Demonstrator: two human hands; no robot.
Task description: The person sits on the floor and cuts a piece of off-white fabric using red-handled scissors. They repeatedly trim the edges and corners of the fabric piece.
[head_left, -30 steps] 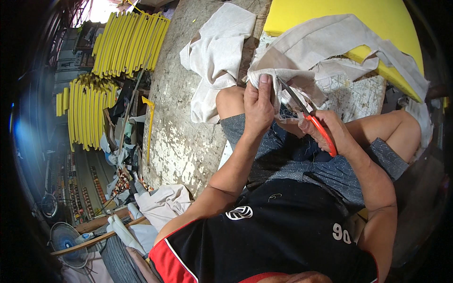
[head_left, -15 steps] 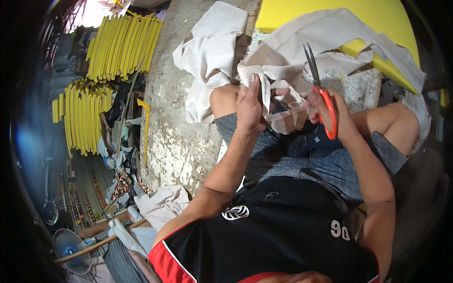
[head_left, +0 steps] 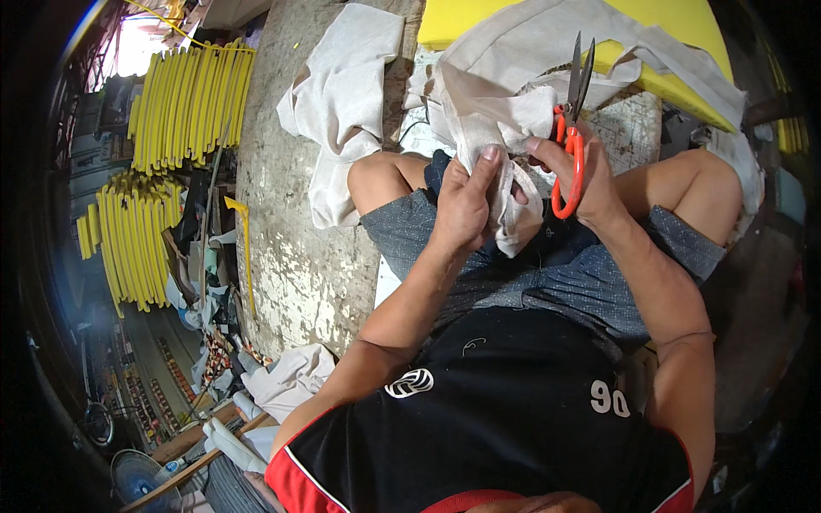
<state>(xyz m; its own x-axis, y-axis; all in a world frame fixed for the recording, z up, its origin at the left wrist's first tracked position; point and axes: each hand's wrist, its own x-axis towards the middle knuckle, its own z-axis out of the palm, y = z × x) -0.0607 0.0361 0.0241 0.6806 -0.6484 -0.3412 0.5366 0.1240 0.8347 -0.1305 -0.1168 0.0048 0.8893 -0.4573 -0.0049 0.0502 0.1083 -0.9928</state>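
Observation:
Over my lap, my left hand (head_left: 466, 203) is closed on a light beige piece of fabric (head_left: 479, 120), its thumb pressed on a folded edge. A narrow looped end of the fabric hangs below the fingers. Scissors (head_left: 568, 184) with red handles sit in my right hand (head_left: 592, 175), their dark blades pointing away from me and slightly apart. My right thumb and fingers reach toward the fabric's edge; whether they pinch it is hard to make out. The fabric spreads away from my hands over a yellow foam slab (head_left: 684, 30).
Another beige cloth (head_left: 342, 94) lies on the worn, paint-flaked work surface (head_left: 299, 265) at left. Stacks of yellow strips (head_left: 188, 103) stand beyond its left edge, near a yellow-handled tool (head_left: 244, 248). A fan (head_left: 137, 479) and cloth scraps (head_left: 295, 376) are at lower left.
The fabric between my hands has been turned and gathered, and a sheer strip that stretched toward my right hand no longer shows. The scissors' blades now stand more upright and further apart.

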